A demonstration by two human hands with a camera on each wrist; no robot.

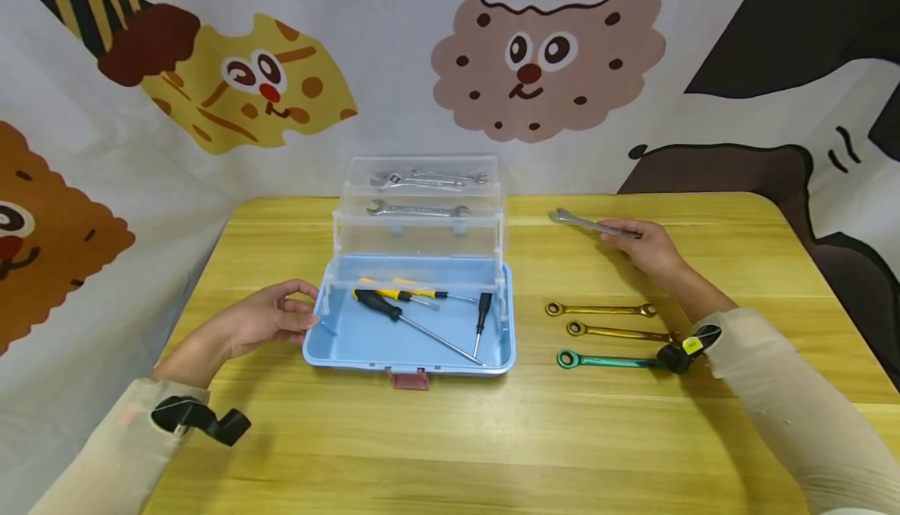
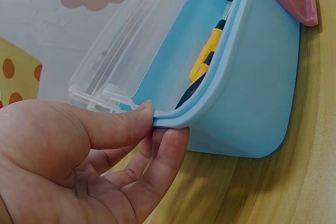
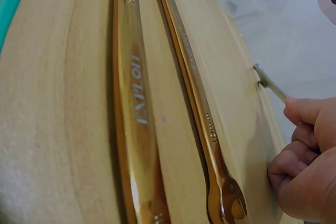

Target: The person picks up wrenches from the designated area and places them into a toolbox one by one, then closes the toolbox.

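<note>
My left hand (image 1: 263, 316) pinches the left rim of a light-blue toolbox (image 1: 330, 360), thumb over the edge and fingers below, as the left wrist view (image 2: 121, 150) confirms. The box stands open, with clear tiered trays (image 1: 408, 243) raised at its back. Off to the right, my right hand (image 1: 650, 249) grips a silver wrench (image 1: 585, 223) by one end, its open jaw pointing left above the table's far part. Below that hand lie two gold wrenches (image 1: 601, 310) and a green ratchet wrench (image 1: 608, 361), whose right end is hidden by the wrist camera.
Inside the box are a long black screwdriver (image 1: 380, 304), a small black screwdriver (image 1: 483, 312) and yellow-handled screwdrivers (image 1: 420, 291). The trays hold an open-end wrench (image 1: 418, 211) and an adjustable wrench (image 1: 422, 181). A pink latch (image 1: 408, 380) hangs in front; a printed cloth (image 1: 394, 109) hangs behind the table.
</note>
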